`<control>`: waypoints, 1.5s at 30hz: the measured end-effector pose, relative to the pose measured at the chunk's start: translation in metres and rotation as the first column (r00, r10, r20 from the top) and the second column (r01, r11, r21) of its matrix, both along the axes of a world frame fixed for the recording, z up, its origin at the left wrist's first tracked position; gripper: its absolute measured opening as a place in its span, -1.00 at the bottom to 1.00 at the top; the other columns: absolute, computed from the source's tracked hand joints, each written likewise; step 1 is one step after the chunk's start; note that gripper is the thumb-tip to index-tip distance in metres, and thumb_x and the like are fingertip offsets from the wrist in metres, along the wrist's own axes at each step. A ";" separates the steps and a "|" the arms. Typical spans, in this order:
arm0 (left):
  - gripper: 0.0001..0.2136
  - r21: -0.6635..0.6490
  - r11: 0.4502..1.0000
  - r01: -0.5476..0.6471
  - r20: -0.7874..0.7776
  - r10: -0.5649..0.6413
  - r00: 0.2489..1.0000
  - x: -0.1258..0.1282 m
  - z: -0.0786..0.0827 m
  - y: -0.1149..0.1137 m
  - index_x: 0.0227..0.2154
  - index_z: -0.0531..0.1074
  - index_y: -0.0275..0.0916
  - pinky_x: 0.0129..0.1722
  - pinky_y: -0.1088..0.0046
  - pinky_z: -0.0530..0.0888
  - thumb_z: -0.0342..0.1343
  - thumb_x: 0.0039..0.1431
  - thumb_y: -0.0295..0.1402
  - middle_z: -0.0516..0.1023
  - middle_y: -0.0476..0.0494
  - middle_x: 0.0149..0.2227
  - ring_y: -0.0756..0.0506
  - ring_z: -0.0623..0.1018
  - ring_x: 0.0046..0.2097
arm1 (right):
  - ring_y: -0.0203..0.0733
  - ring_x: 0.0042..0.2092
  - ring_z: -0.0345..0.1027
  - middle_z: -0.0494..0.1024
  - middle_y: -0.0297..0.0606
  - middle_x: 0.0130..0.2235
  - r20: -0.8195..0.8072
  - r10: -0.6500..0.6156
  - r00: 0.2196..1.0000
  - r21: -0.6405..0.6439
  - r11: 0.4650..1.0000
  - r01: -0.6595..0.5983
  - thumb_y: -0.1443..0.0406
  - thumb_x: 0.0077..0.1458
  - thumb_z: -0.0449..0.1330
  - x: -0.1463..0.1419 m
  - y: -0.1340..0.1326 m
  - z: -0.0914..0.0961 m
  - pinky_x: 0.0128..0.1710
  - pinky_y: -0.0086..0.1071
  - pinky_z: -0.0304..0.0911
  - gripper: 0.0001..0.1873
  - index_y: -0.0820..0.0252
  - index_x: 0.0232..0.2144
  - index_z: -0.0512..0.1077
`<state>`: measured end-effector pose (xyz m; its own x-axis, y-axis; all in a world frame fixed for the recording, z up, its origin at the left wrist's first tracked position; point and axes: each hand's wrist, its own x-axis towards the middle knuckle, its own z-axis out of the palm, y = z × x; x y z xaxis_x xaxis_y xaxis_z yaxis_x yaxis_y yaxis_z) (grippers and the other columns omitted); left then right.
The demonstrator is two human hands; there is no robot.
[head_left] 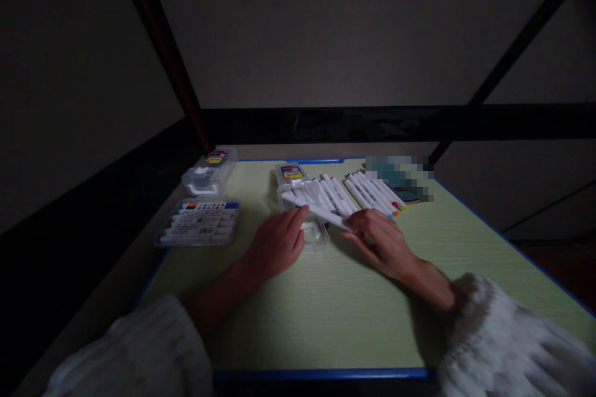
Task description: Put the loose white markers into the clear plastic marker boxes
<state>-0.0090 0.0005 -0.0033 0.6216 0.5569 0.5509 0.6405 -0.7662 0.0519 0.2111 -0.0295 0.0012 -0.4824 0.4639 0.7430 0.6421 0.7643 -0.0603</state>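
Observation:
My right hand (384,242) pinches the near end of a white marker (319,212) whose far end points into a clear plastic case (298,189) lying open on the pale green table (326,316). My left hand (279,242) rests against the near left side of that case, fingers curled on its edge. Several more white markers with coloured caps (367,193) lie in a loose row just right of the case.
At the table's left stand a shut clear case (209,173) and, nearer, a flat case full of markers (200,222). A blurred box (400,178) sits at the back right. A dark rail and slanted bars run behind the table.

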 end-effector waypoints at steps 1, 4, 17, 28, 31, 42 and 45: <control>-0.59 0.005 1.000 0.000 0.002 0.000 1.000 0.000 0.000 0.000 0.04 0.14 -0.36 -0.17 0.28 0.48 -0.10 0.09 -0.53 0.43 -0.30 -0.08 -0.17 0.49 -0.13 | -0.24 -0.34 0.31 0.44 -0.21 -0.37 -0.001 -0.002 1.000 -0.001 1.000 0.002 0.36 0.12 0.06 -0.001 0.000 0.000 -0.41 -0.36 0.26 -0.89 0.23 -0.25 0.30; -0.60 0.039 0.999 0.001 0.011 -0.001 1.000 0.000 0.000 0.001 0.02 0.15 -0.36 -0.18 0.29 0.48 -0.10 0.08 -0.54 0.43 -0.30 -0.09 -0.17 0.49 -0.14 | -0.23 -0.34 0.30 0.43 -0.20 -0.37 0.003 -0.008 1.000 0.003 1.000 0.008 0.36 0.12 0.06 -0.003 0.000 0.000 -0.40 -0.35 0.27 -0.89 0.24 -0.24 0.30; -0.71 0.196 0.960 0.201 0.039 -0.213 0.976 0.000 0.002 -0.004 -0.15 0.27 -0.41 -0.19 0.41 0.47 -0.10 0.02 -0.60 0.30 -0.39 -0.02 -0.09 0.47 -0.17 | -0.24 -0.34 0.30 0.42 -0.21 -0.37 -0.015 0.010 1.000 0.003 1.000 -0.010 0.37 0.11 0.07 -0.010 -0.003 -0.001 -0.40 -0.37 0.27 -0.87 0.23 -0.23 0.31; -0.68 0.171 0.948 0.267 -0.123 -0.248 0.961 0.004 0.008 -0.007 -0.10 0.29 -0.39 -0.15 0.35 0.47 -0.11 0.04 -0.58 0.28 -0.39 0.07 -0.13 0.45 -0.10 | -0.23 -0.33 0.30 0.43 -0.18 -0.35 0.002 0.022 1.000 0.032 0.999 -0.022 0.38 0.13 0.05 -0.014 -0.005 0.000 -0.40 -0.36 0.28 -0.85 0.27 -0.21 0.30; -0.69 0.158 0.951 0.264 -0.138 -0.244 0.960 0.004 0.009 -0.007 -0.13 0.31 -0.38 -0.15 0.35 0.47 -0.11 0.03 -0.59 0.27 -0.36 0.08 -0.13 0.45 -0.09 | -0.23 -0.32 0.31 0.44 -0.17 -0.34 0.001 0.038 0.999 0.031 0.999 -0.038 0.38 0.13 0.05 -0.015 -0.005 0.001 -0.39 -0.36 0.28 -0.84 0.28 -0.20 0.30; -0.68 0.176 0.951 0.253 -0.125 -0.234 0.964 0.004 0.007 -0.007 -0.13 0.30 -0.38 -0.11 0.35 0.45 -0.10 0.01 -0.60 0.26 -0.36 0.09 -0.14 0.43 -0.05 | -0.24 -0.29 0.35 0.46 -0.19 -0.30 0.004 0.034 0.999 0.018 0.999 -0.034 0.39 0.15 0.02 -0.017 -0.006 0.002 -0.35 -0.35 0.29 -0.76 0.26 -0.10 0.27; -0.68 0.183 0.951 0.248 -0.109 -0.231 0.967 0.004 0.007 -0.007 -0.13 0.30 -0.37 -0.11 0.35 0.45 -0.10 0.00 -0.60 0.25 -0.35 0.09 -0.14 0.44 -0.06 | -0.23 -0.27 0.36 0.47 -0.19 -0.28 0.009 0.037 0.999 -0.001 0.999 -0.037 0.40 0.14 0.02 -0.017 -0.007 0.002 -0.33 -0.34 0.29 -0.72 0.25 -0.06 0.24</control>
<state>-0.0053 -0.0060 0.0034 0.7729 0.2739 0.5724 0.4326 -0.8873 -0.1595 0.1941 -0.0365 0.0032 -0.5054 0.4464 0.7384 0.6142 0.7872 -0.0554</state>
